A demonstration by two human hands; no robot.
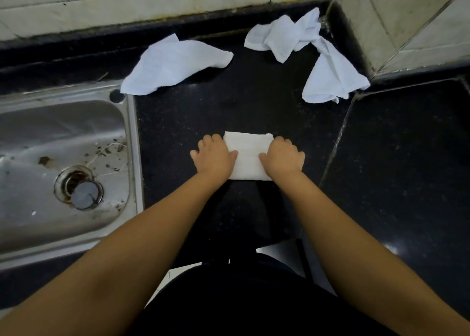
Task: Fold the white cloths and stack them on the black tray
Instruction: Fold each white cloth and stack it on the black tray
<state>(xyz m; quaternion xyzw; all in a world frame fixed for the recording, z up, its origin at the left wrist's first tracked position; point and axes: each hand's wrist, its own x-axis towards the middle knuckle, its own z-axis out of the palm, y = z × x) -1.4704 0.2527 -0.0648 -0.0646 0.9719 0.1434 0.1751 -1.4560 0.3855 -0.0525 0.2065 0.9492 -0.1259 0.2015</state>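
A folded white cloth (248, 155) lies on the black counter in front of me. My left hand (215, 156) covers its left edge and my right hand (282, 157) its right edge, fingers curled over the sides as if gripping them. An unfolded white cloth (173, 66) lies at the back, near the sink's corner. A second crumpled cloth (282, 34) lies at the back right, with a third (330, 79) just below it, the two touching. I see no separate black tray against the dark counter.
A steel sink (76, 99) with a drain plug (85, 194) fills the left side. A tiled wall (127, 2) runs along the back, and a tiled corner (407, 18) juts in at the right. The black counter (407, 157) extends right.
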